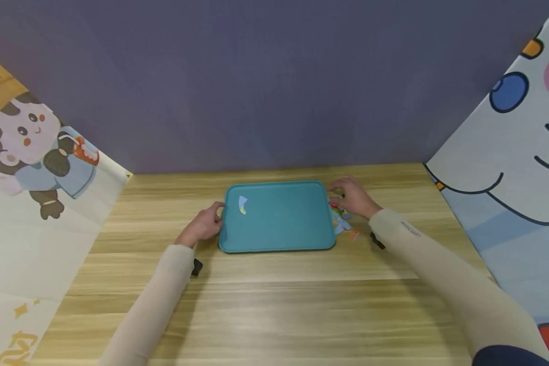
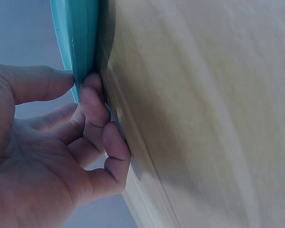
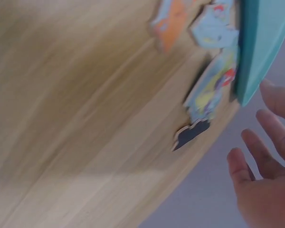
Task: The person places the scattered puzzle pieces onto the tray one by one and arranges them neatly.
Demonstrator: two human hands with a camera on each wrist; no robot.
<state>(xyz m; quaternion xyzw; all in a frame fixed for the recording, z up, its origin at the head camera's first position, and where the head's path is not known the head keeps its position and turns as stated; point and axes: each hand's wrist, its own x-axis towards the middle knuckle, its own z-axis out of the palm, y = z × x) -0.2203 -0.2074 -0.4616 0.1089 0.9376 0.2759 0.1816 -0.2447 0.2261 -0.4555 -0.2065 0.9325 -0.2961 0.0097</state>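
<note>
A teal rectangular tray (image 1: 274, 217) lies on the wooden table, with one small blue and yellow puzzle piece (image 1: 242, 205) near its left end. My left hand (image 1: 205, 222) pinches the tray's left rim; in the left wrist view the thumb is on top and curled fingers (image 2: 95, 102) meet the edge from below. At the tray's right rim is my right hand (image 1: 353, 197), its fingers loosely spread and holding nothing, the thumb (image 3: 278, 100) close to the tray's corner. Colourful flat puzzle pieces (image 3: 211, 88) lie on the table beneath that hand, against the tray's right side.
An orange and blue piece (image 3: 171, 21) lies slightly apart from the others. The wooden table (image 1: 274, 310) runs back to a plain dark purple wall (image 1: 274, 86). Cartoon-printed panels stand along the left (image 1: 41, 229) and right (image 1: 521, 203) sides.
</note>
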